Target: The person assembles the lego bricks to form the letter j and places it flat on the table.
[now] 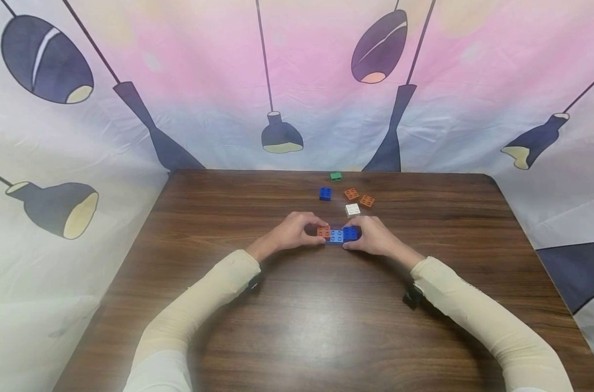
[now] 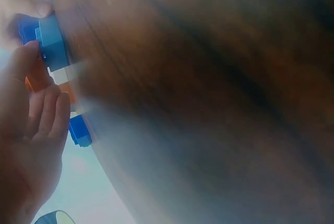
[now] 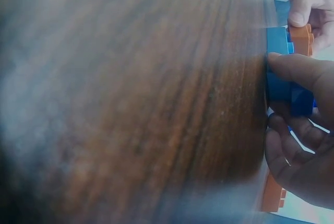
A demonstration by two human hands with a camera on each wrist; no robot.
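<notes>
My left hand [image 1: 297, 231] pinches an orange brick [image 1: 323, 232] at the left end of a small brick assembly. At its right end, my right hand [image 1: 372, 236] grips a dark blue brick [image 1: 349, 233] between thumb and fingers. Between them shows a lighter blue brick [image 1: 336, 236]. In the right wrist view, the orange brick [image 3: 301, 40] and the dark blue brick [image 3: 301, 100] sit on top of blue bricks [image 3: 277, 41], with my right thumb across their side. The left wrist view shows my left hand [image 2: 34, 140] at the orange brick [image 2: 37, 75].
Beyond the hands lie a white brick [image 1: 353, 210], two orange bricks [image 1: 351, 194], a blue brick [image 1: 325, 194] and a green brick [image 1: 336, 176] near the far edge of the wooden table [image 1: 218, 201]. A patterned cloth [image 1: 218, 109] hangs behind.
</notes>
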